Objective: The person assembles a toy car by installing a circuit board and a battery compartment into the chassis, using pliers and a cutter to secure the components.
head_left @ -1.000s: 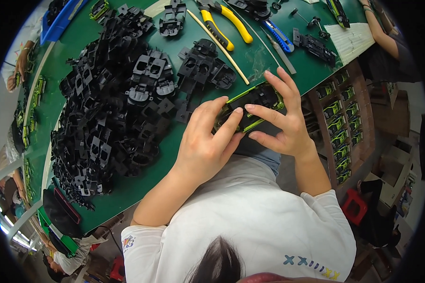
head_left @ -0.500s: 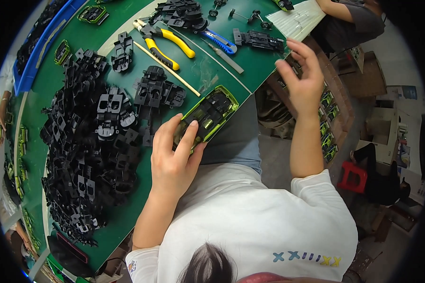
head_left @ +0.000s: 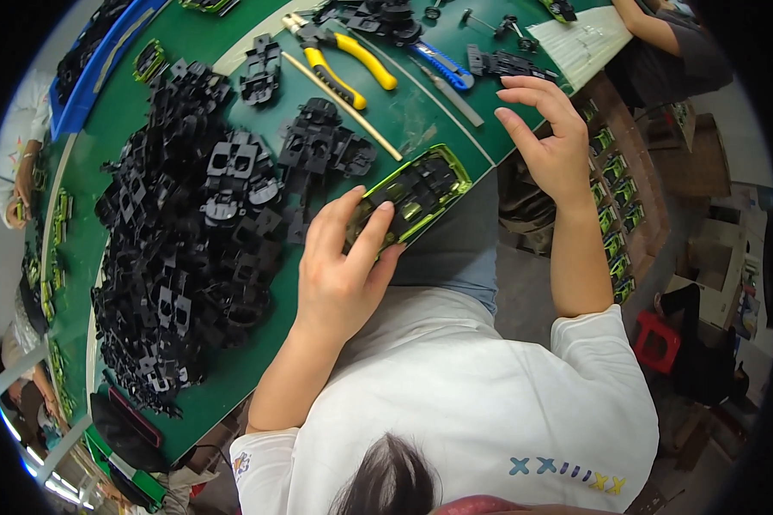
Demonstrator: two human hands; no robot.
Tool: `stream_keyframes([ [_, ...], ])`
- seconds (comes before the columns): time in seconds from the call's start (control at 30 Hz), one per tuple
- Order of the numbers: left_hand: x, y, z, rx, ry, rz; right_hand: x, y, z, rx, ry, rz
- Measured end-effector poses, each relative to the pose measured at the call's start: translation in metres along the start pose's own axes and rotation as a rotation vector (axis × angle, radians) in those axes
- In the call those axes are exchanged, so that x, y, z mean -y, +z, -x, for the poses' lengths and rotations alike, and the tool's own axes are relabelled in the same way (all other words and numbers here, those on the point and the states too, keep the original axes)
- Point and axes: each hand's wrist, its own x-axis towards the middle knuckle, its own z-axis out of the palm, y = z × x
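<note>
Far left on my view: one blue bin (head_left: 63,116), at the edge of the green surface (head_left: 232,378). Next, one large heap of black plastic parts (head_left: 180,223). Left hand (head_left: 339,287): grip closed on one green toy-car shell (head_left: 416,193), black-lined, over the near edge. Beyond it, yellow-black pliers (head_left: 367,60) and a blue knife (head_left: 445,66). Right hand (head_left: 558,163): grip parted, nothing visible in it. Rightward, one brown tray (head_left: 654,236) of green cars; then a red stool (head_left: 657,342).

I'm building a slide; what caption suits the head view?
The left hand holds a green toy car body beside heaped black plastic parts; the right hand hovers, empty.
</note>
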Motion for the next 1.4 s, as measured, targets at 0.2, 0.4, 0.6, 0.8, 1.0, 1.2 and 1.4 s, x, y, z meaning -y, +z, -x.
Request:
stream_keyframes([
  [0.2, 0.0, 0.0, 0.003, -0.024, -0.022, 0.025, 0.015, 0.005, -0.001, 0.02, -0.036, -0.04],
  [0.4, 0.0, -0.008, 0.005, -0.029, -0.034, 0.003, 0.028, 0.016, 0.008, 0.085, -0.023, -0.149],
  [0.6, -0.01, -0.023, 0.016, -0.27, 0.181, 0.065, 0.037, 0.03, 0.032, 0.274, -0.256, -0.137],
  [0.8, 0.017, -0.186, 0.078, -0.902, -0.09, -0.764, 0.027, 0.043, 0.041, 0.123, -0.152, -0.307],
  [1.0, 0.118, -0.305, 0.24, -0.954, -1.01, -0.895, 0.037, 0.04, 0.037, 0.133, -0.334, -0.169],
  [1.2, 0.19, -0.348, 0.222, -0.5, -1.083, -0.835, 0.054, 0.048, 0.032, 0.298, -0.384, 0.045],
  [1.4, 0.276, -0.379, 0.214, -0.182, -0.925, -0.77, 0.062, 0.058, 0.03, 0.259, -0.306, 0.066],
])
